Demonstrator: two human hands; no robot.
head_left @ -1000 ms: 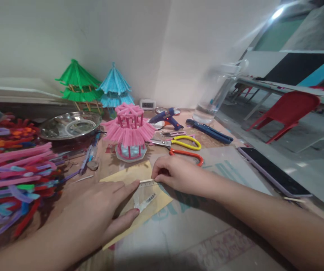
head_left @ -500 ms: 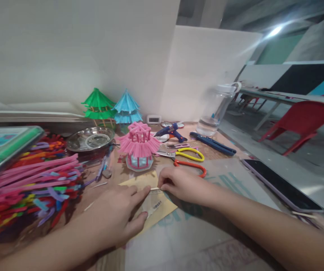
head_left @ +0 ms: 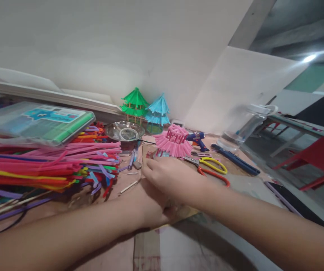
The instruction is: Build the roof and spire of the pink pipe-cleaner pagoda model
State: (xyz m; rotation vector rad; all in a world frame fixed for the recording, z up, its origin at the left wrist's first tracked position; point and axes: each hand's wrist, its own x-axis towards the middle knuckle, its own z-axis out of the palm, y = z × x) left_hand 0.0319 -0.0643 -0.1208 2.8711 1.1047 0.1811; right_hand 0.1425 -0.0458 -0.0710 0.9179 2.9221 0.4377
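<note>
My right hand point(head_left: 169, 180) reaches left across my left hand point(head_left: 150, 210) and covers most of it. Its fingers are bent down and held together, with the tips beside some pens point(head_left: 132, 160) and just in front of a pink model pagoda point(head_left: 174, 141) made of pipe cleaners. What the fingers hold, if anything, is hidden. My left hand lies low on the table under the right wrist, its fingers out of sight. A thin wooden stick point(head_left: 129, 186) lies just left of both hands.
A heap of coloured pipe cleaners point(head_left: 38, 165) with a plastic case point(head_left: 38, 122) on it fills the left. Behind stand a steel dish point(head_left: 124, 130), green point(head_left: 135, 103) and blue point(head_left: 158, 109) pagodas. On the right: glue gun point(head_left: 197, 136), yellow scissors point(head_left: 212, 163), blue cutters point(head_left: 235, 160), water jug point(head_left: 243, 124), phone point(head_left: 286, 195).
The view has swung left and up. My right hand left the edge of the yellow paper and moved left over my left hand, towards the pens.
</note>
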